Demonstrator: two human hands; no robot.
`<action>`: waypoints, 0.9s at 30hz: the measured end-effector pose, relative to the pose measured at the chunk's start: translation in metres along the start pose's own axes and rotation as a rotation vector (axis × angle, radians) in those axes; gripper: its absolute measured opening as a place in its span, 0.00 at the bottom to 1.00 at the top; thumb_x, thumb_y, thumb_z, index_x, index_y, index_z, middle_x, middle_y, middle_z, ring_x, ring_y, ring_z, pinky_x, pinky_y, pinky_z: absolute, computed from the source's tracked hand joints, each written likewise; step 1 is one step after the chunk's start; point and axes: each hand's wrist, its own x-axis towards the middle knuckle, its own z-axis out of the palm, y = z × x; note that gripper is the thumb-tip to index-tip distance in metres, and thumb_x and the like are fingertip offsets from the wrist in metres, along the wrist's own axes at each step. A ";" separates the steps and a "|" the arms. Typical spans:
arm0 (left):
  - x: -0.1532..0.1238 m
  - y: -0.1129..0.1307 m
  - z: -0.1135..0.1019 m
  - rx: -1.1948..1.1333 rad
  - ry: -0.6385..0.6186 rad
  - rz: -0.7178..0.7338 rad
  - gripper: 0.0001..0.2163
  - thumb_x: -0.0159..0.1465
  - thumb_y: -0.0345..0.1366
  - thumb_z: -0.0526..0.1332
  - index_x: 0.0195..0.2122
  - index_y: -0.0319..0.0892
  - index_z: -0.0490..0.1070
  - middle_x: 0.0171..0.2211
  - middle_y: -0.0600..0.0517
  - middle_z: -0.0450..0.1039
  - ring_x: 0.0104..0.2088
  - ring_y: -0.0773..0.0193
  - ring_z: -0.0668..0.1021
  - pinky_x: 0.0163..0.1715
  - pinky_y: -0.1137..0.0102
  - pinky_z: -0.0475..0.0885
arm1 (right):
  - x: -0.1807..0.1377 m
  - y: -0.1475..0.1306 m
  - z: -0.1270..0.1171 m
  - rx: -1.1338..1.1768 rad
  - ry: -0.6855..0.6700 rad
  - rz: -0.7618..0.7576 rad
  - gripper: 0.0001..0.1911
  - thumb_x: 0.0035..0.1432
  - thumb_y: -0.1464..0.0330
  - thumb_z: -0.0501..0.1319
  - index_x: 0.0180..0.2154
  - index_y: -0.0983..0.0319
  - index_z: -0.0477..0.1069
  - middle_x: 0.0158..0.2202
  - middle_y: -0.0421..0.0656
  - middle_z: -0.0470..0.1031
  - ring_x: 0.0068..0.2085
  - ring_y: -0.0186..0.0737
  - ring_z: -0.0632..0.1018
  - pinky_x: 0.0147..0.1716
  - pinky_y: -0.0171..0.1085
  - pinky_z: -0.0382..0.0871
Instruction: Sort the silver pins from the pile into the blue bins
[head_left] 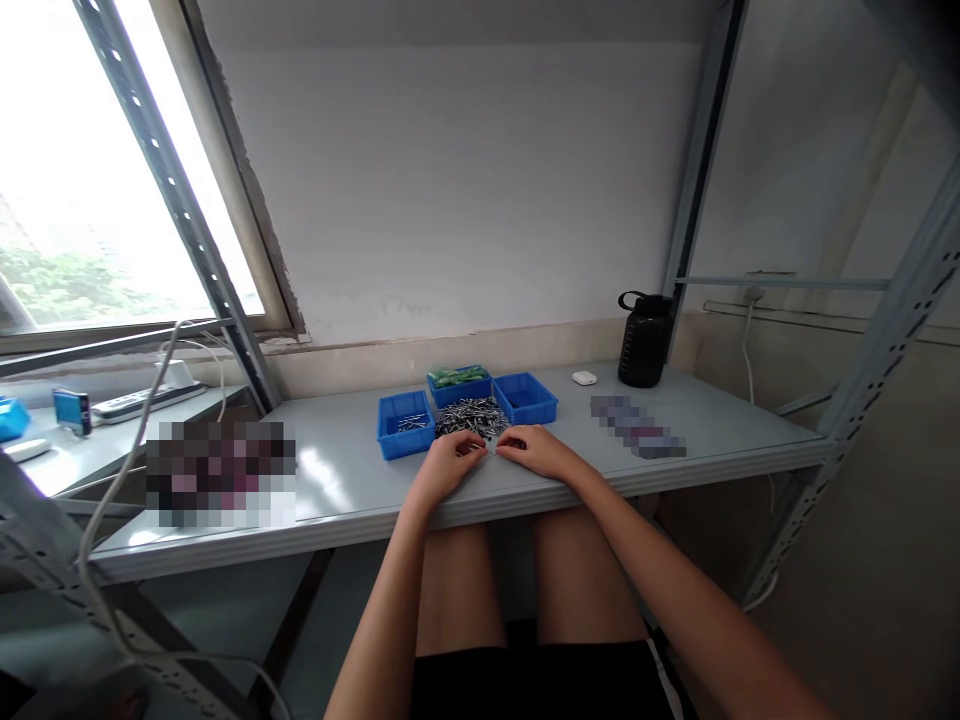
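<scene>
A pile of small thin metal pins (471,414), dark and silver and looking like rivets, lies on the table in front of my hands. My left hand (454,460) is closed in a pinch at the pile's near edge, with a thin silvery pin showing at its fingertips. Just to the right, my right hand (538,450) also pinches, its fingertips close to the left ones; what it holds is too small to make out. Left of the pile stands a blue bin (386,445) with silver pins inside. Behind is a blue bin holding green packets (457,376). At the right sits another blue bin (536,412).
A black bottle (643,345) and a small white case (584,378) stand at the back right. Blurred-out items lie at both sides of the grey table (345,430). Metal shelf posts frame it, and a white cable (112,490) hangs at left.
</scene>
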 end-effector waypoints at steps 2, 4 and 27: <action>0.000 0.001 0.000 -0.006 0.005 0.003 0.09 0.65 0.39 0.61 0.38 0.38 0.74 0.36 0.50 0.76 0.37 0.62 0.77 0.42 0.61 0.72 | 0.000 0.001 0.000 -0.001 -0.001 0.003 0.11 0.65 0.62 0.58 0.40 0.64 0.73 0.38 0.43 0.76 0.39 0.38 0.77 0.42 0.43 0.72; 0.000 0.002 0.000 -0.011 0.010 0.002 0.09 0.65 0.38 0.61 0.38 0.38 0.74 0.36 0.50 0.76 0.37 0.62 0.77 0.42 0.61 0.72 | 0.000 0.001 0.000 -0.005 -0.001 0.004 0.11 0.65 0.63 0.58 0.40 0.64 0.73 0.38 0.43 0.76 0.39 0.39 0.77 0.42 0.43 0.72; 0.001 0.001 0.001 -0.147 0.162 -0.067 0.12 0.52 0.40 0.65 0.28 0.44 0.60 0.26 0.55 0.70 0.29 0.62 0.74 0.30 0.70 0.67 | 0.000 0.001 0.000 -0.013 0.001 -0.004 0.11 0.65 0.63 0.58 0.41 0.64 0.73 0.39 0.43 0.76 0.40 0.39 0.77 0.42 0.44 0.72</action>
